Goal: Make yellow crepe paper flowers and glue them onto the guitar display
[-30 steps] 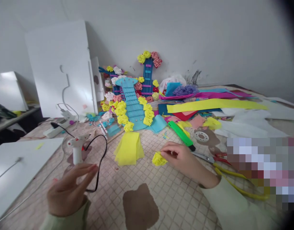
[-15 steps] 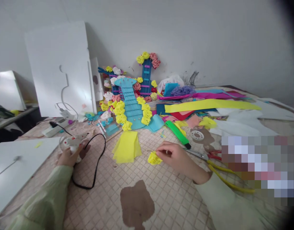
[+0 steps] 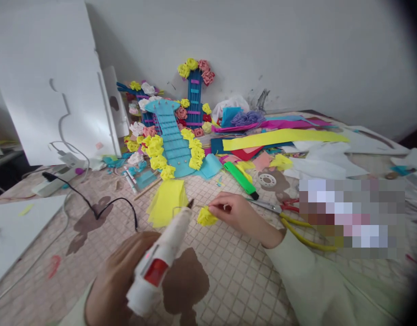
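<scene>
My left hand is wrapped around a white hot glue gun with a red panel on its side. Its dark nozzle points up and to the right, close to a small yellow crepe paper flower. That flower is pinched between the thumb and fingers of my right hand, just over the tabletop. Left of it lies a folded piece of yellow crepe paper. Farther back, a light blue guitar-shaped piece stands edged with yellow paper flowers.
A green utility knife, a white ring and yellow-handled pliers lie right of centre. Coloured paper strips spread behind them. At left are a power strip, a black cord and a leaning white board.
My left hand has lifted the glue gun from the left of the table and brought it towards the flower. The view has shifted right; my right hand still holds the flower.
</scene>
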The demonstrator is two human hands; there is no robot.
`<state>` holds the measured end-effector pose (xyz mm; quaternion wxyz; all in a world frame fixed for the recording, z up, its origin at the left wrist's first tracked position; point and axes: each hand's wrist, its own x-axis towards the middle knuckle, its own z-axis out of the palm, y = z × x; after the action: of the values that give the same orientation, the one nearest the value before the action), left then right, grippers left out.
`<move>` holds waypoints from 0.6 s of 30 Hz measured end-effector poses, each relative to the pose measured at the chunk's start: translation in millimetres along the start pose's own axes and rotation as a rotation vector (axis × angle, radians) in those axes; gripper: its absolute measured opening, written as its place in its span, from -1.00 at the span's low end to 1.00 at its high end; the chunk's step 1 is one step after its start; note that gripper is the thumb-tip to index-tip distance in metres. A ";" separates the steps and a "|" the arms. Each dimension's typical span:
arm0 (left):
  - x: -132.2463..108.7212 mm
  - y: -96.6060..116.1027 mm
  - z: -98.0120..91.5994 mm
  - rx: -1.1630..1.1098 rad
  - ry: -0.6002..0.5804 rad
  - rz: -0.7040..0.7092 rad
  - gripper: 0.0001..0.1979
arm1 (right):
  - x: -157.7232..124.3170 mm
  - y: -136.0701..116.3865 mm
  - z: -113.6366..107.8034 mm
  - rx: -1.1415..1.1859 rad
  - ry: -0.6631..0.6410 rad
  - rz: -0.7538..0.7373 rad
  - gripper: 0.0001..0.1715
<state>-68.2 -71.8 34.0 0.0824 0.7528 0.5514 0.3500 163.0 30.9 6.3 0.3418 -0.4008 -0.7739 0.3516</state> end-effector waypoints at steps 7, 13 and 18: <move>1.5 -2.8 20.6 -0.078 -0.191 0.105 -0.76 | -0.9 -1.0 -1.9 0.001 -0.002 -0.014 -0.81; 0.3 -5.4 24.5 -0.030 -0.238 0.174 -0.73 | 0.7 2.7 -0.3 -0.001 0.008 -0.031 -0.83; 0.2 -3.0 27.3 0.018 -0.236 0.159 -0.67 | 1.4 2.9 -0.1 0.005 0.016 -0.028 -0.83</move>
<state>-53.6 -63.3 12.3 0.1122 0.8307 0.4797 0.2594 163.5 33.4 4.3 0.3537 -0.3918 -0.7759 0.3454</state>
